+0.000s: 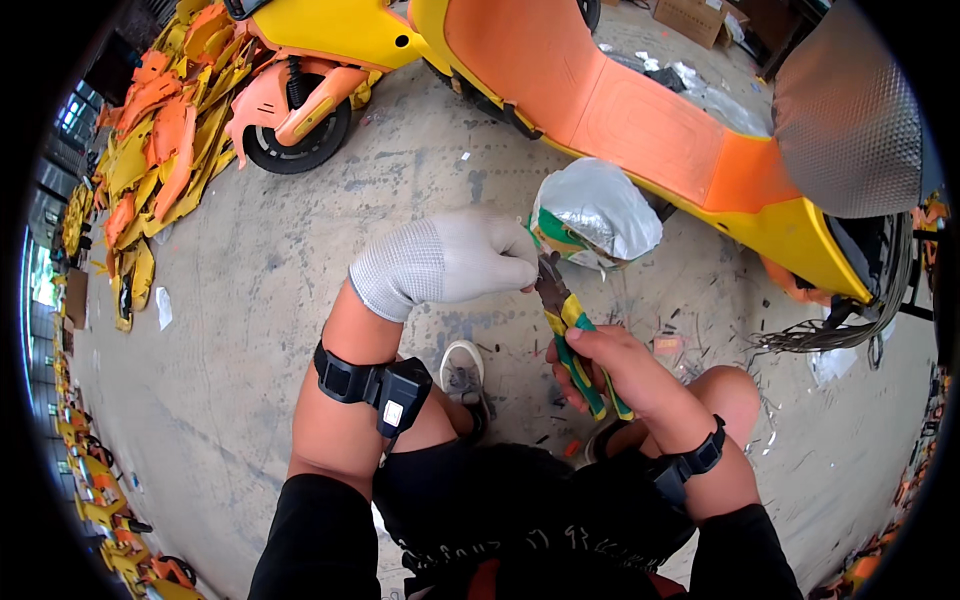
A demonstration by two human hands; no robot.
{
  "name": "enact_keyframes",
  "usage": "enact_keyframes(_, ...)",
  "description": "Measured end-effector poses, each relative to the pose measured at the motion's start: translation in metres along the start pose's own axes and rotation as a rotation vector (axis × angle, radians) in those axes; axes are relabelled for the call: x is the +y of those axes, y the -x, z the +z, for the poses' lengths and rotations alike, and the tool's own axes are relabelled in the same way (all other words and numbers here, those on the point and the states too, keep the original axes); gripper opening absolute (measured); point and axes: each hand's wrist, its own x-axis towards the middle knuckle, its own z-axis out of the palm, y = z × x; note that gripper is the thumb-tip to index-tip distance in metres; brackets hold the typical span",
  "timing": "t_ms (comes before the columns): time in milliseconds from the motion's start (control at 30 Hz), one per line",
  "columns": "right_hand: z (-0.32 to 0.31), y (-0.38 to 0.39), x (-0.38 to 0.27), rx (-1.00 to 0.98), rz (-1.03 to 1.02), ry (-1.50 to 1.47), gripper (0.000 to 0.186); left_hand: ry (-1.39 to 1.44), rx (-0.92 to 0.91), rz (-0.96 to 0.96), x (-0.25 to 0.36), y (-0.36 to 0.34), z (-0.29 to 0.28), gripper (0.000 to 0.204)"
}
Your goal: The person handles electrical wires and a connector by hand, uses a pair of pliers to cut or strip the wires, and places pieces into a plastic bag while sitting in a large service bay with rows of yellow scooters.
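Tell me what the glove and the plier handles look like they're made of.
The glove on the left hand looks like knitted white fabric, with a ribbed weave at the cuff. The plier handles in the right hand seem dipped in smooth green-and-yellow rubber or plastic.

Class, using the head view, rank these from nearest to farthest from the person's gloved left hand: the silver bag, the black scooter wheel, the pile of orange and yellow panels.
From the left hand:
1. Silver bag, just to its right, beyond the pliers.
2. Black scooter wheel, up and to the left on the floor.
3. Pile of orange and yellow panels, far left, past the wheel.
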Motion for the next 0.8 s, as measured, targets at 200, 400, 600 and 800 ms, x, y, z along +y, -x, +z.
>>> enact_keyframes(200,0.009,-0.008,0.010,-0.054,0.069,0.016,0.038,-0.119,-0.111,-0.015,-0.003,0.011,-0.003,0.027)
enact_keyframes(400,0.010,-0.013,0.012,-0.052,0.084,0.006,0.038,-0.187,-0.143,0.027,-0.004,0.008,-0.004,0.028)
enact_keyframes(600,0.008,-0.015,0.015,-0.066,0.074,-0.035,0.038,-0.175,-0.145,-0.034,-0.005,0.004,-0.003,0.028)
enact_keyframes(800,0.010,-0.018,0.020,-0.084,0.099,-0.153,0.038,-0.177,-0.047,-0.005,-0.013,0.007,0.001,0.029)
